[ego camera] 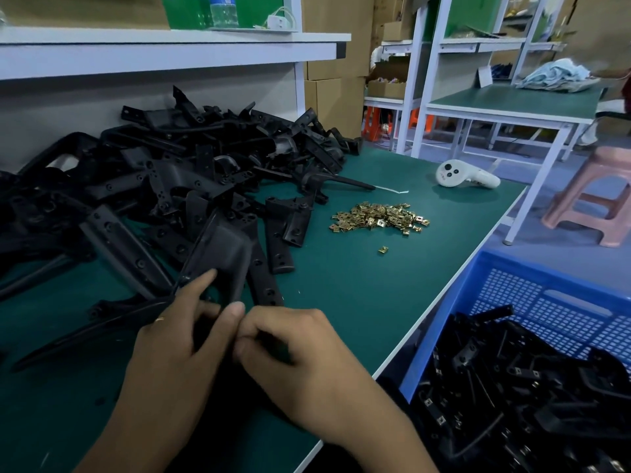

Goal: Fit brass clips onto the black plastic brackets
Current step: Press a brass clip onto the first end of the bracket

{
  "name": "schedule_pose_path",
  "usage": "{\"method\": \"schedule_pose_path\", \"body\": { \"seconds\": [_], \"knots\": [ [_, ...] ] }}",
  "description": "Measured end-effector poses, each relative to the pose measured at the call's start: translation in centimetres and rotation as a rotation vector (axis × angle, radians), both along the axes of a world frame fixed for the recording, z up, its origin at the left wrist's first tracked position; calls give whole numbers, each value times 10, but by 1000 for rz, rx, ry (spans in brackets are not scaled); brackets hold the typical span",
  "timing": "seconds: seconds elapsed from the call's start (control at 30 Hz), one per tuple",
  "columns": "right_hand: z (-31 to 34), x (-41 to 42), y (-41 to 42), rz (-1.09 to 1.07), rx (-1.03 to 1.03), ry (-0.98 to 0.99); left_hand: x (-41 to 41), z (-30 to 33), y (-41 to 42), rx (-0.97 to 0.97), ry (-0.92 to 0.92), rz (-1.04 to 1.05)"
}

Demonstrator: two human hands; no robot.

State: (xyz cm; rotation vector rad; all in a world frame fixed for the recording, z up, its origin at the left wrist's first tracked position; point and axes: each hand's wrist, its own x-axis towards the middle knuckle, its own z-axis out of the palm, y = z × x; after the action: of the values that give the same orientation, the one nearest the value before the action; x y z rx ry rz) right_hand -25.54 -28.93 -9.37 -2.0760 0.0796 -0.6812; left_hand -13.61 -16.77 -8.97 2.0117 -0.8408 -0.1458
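**Clip fitting under way, large pile still to do**

Green workbench mat (358, 295) in a workshop. Both hands meet at its near edge: the left hand (177, 349) grips a black bracket (222, 254), while the right hand (293, 349) is curled at the bracket's end, whether pinching a clip cannot be told. Behind them, a big heap of brackets (164, 172) and loose brass clips (379, 218) remain. A blue crate (532, 295) at right holds clipped brackets.
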Motion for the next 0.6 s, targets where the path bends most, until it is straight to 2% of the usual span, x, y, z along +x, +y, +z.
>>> {"method": "schedule_pose_path", "body": {
  "seconds": [0.1, 0.2, 0.27, 0.3, 0.37, 0.43, 0.5, 0.6],
  "knots": [
    [-2, -10, -23, -71, 120, 41, 2, -1, 0, 178, -201, -20],
    [-10, -15, -65, -539, -36, -2, -3, -1, -2, 335, -398, -141],
    [-11, -16, -94, -814, -178, 124, -6, -2, -2, 371, -462, -223],
    [-13, -16, -105, -875, -230, 223, -7, -1, -3, 392, -469, -265],
    [-15, -15, -118, -885, -331, 421, -7, 0, -3, 422, -451, -325],
    [-15, -13, -119, -852, -435, 531, -5, 1, -3, 434, -408, -347],
    [-13, -12, -117, -830, -456, 511, -4, 0, -3, 455, -408, -350],
    [-12, -17, -110, -824, -360, 382, -5, -3, -3, 470, -478, -340]
  ]
}}
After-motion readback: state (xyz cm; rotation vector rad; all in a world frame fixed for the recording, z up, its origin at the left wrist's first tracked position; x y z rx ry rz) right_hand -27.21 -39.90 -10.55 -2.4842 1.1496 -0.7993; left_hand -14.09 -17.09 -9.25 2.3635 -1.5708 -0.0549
